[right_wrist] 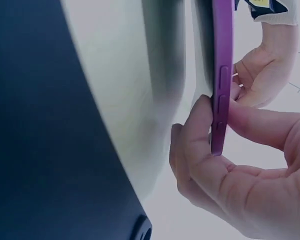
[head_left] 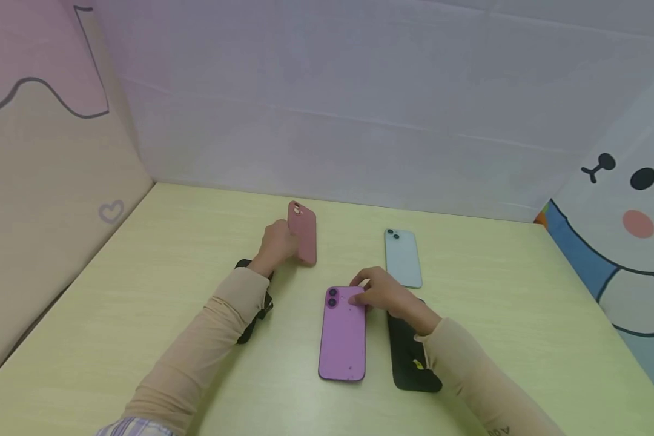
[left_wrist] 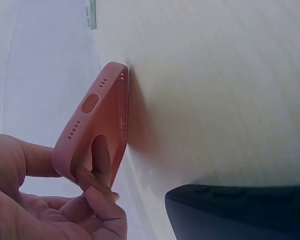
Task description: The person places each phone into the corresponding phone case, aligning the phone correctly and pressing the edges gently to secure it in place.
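Tabletop (head_left: 142, 290), pale yellow, before lilac backdrop (head_left: 332, 91); left fingers (left_wrist: 101, 157) around pink case (head_left: 305, 236), right fingers (right_wrist: 197, 127) around purple phone (head_left: 342, 339).

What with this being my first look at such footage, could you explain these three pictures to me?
There is no machine here, just a person's two bare hands at a table. The wide picture comes from a camera on the head, looking forward and down. The other two come from cameras on the wrists, each looking at its own hand.

The left hand holds a pink case; its wrist view shows it is hollow. The right hand pinches a purple phone between thumb and fingers.

Also on the table are a pale phone and, partly hidden by the arms, a dark item on the left and a black item on the right.
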`<state>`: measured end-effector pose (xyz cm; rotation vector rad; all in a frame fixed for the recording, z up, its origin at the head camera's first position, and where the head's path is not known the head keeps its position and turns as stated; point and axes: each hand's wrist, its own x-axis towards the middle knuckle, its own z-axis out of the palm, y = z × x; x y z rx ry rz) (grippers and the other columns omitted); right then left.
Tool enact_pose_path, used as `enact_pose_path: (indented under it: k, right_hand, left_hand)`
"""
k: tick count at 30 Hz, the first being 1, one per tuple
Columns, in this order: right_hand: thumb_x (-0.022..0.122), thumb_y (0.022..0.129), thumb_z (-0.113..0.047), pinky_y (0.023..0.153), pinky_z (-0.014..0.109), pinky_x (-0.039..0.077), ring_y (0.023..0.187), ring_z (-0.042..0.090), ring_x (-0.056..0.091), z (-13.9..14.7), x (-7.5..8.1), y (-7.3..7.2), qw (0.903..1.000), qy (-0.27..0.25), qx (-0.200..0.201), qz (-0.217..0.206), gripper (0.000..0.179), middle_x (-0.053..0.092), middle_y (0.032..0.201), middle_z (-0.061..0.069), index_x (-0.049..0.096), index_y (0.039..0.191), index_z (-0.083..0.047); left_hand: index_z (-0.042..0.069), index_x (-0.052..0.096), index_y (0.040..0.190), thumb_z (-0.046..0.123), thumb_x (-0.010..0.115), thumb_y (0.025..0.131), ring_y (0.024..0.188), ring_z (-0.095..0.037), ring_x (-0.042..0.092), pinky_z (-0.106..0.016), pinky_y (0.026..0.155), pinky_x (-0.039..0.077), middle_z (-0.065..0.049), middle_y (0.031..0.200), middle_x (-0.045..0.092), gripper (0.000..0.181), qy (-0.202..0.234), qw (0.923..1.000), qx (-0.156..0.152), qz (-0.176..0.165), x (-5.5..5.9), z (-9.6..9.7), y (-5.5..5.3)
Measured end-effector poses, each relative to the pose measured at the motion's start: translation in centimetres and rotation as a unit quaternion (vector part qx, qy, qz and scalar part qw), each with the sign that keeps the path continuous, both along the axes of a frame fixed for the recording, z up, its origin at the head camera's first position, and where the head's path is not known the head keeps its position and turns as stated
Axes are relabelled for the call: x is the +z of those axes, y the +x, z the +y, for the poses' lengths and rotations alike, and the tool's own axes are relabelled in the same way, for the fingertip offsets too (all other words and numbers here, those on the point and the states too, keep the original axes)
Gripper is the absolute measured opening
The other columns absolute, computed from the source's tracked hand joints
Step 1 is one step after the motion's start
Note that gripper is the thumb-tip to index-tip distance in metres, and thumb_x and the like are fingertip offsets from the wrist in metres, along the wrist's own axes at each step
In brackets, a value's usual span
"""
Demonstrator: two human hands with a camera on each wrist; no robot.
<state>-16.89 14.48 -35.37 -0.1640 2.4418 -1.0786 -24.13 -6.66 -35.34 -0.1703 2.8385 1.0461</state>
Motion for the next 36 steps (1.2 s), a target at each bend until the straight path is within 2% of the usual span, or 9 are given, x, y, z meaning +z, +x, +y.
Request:
enact_pose_path:
  k: [4, 10, 12, 14, 17, 20, 28, 33, 36]
  right_hand:
    - [0.067, 0.08, -0.006, 0.066, 0.028, 0.049, 0.072, 0.014, 0.055, 0.3, 0.2, 0.0, 0.9999, -0.005, -0.001, -0.011, 0.029, 0.063, 0.092, 0.015, 0.062, 0.105, 0.008]
    - [0.071, 0.077, -0.008, 0.059, 0.025, 0.036, 0.07, 0.015, 0.043, 0.6, 0.4, 0.0, 1.0, -0.004, -0.005, -0.004, 0.016, 0.059, 0.08, 0.005, 0.068, 0.084, 0.005]
    - [0.072, 0.076, -0.009, 0.058, 0.025, 0.033, 0.07, 0.015, 0.04, 0.6, 0.4, 0.0, 0.9999, -0.006, -0.01, 0.001, 0.014, 0.055, 0.078, 0.003, 0.068, 0.079, 0.004]
    - [0.073, 0.075, -0.01, 0.058, 0.025, 0.032, 0.071, 0.015, 0.039, 0.6, 0.4, 0.0, 0.9999, -0.006, -0.015, 0.006, 0.014, 0.052, 0.079, 0.003, 0.068, 0.077, 0.003]
    - [0.073, 0.075, -0.011, 0.06, 0.026, 0.032, 0.075, 0.016, 0.04, 0.6, 0.5, 0.2, 0.9997, -0.001, -0.023, 0.012, 0.015, 0.054, 0.086, 0.005, 0.067, 0.076, 0.003]
    - [0.072, 0.077, -0.012, 0.061, 0.026, 0.033, 0.078, 0.017, 0.043, 0.5, 0.6, 0.4, 0.9995, 0.008, -0.028, 0.015, 0.015, 0.06, 0.092, 0.008, 0.067, 0.078, 0.002]
    - [0.067, 0.083, -0.015, 0.062, 0.026, 0.036, 0.073, 0.015, 0.052, 0.2, 0.8, 0.8, 0.9995, 0.01, -0.025, 0.018, 0.017, 0.063, 0.086, 0.008, 0.063, 0.079, 0.001]
    - [0.06, 0.088, -0.014, 0.064, 0.027, 0.047, 0.069, 0.014, 0.058, 0.1, 0.6, 1.0, 0.9998, -0.011, -0.014, 0.007, 0.016, 0.063, 0.081, 0.01, 0.06, 0.089, 0.003]
    - [0.056, 0.09, -0.012, 0.066, 0.03, 0.052, 0.069, 0.015, 0.062, -0.1, 0.5, 1.1, 0.9996, -0.027, -0.012, -0.004, 0.018, 0.064, 0.087, 0.013, 0.056, 0.096, 0.005]
  left_hand:
    - [-0.003, 0.051, 0.091, 0.009, 0.04, 0.09, 0.066, -0.018, 0.046, -0.022, 0.051, 0.035, -0.009, 0.078, 0.048, 0.017, 0.017, 0.9998, 0.006, -0.008, 0.2, -0.1, 0.1]
    - [0.0, 0.046, 0.086, 0.011, 0.04, 0.09, 0.066, -0.016, 0.043, -0.022, 0.053, 0.034, -0.008, 0.077, 0.044, 0.013, 0.037, 0.9992, 0.009, -0.016, 0.5, -0.3, 0.2]
    - [-0.003, 0.048, 0.092, 0.011, 0.04, 0.091, 0.068, -0.017, 0.044, -0.023, 0.054, 0.035, -0.01, 0.08, 0.046, 0.016, 0.043, 0.9988, 0.009, -0.02, 0.6, -0.4, 0.2]
    - [-0.006, 0.05, 0.104, 0.011, 0.04, 0.091, 0.074, -0.018, 0.046, -0.023, 0.058, 0.038, -0.014, 0.09, 0.052, 0.023, 0.053, 0.9982, 0.01, -0.028, 0.7, -0.4, 0.3]
    - [-0.008, 0.044, 0.123, 0.009, 0.041, 0.089, 0.086, -0.022, 0.049, -0.026, 0.069, 0.043, -0.021, 0.113, 0.054, 0.038, 0.064, 0.9971, 0.013, -0.04, 0.8, -0.5, 0.3]
    - [-0.007, 0.039, 0.131, 0.007, 0.042, 0.087, 0.093, -0.023, 0.051, -0.028, 0.075, 0.045, -0.022, 0.123, 0.051, 0.046, 0.073, 0.996, 0.018, -0.049, 0.8, -0.6, 0.2]
    - [-0.003, 0.039, 0.132, 0.008, 0.042, 0.088, 0.093, -0.023, 0.053, -0.026, 0.071, 0.044, -0.02, 0.12, 0.053, 0.046, 0.1, 0.9927, 0.03, -0.059, 0.8, -0.8, 0.1]
    - [-0.002, 0.037, 0.134, 0.012, 0.042, 0.093, 0.101, -0.026, 0.056, -0.029, 0.076, 0.047, -0.021, 0.119, 0.053, 0.044, 0.125, 0.9898, 0.032, -0.059, 1.3, -0.9, 0.3]
    - [-0.002, 0.036, 0.135, 0.012, 0.042, 0.093, 0.102, -0.027, 0.056, -0.029, 0.077, 0.047, -0.021, 0.119, 0.053, 0.044, 0.138, 0.9882, 0.031, -0.058, 1.6, -1.1, 0.5]
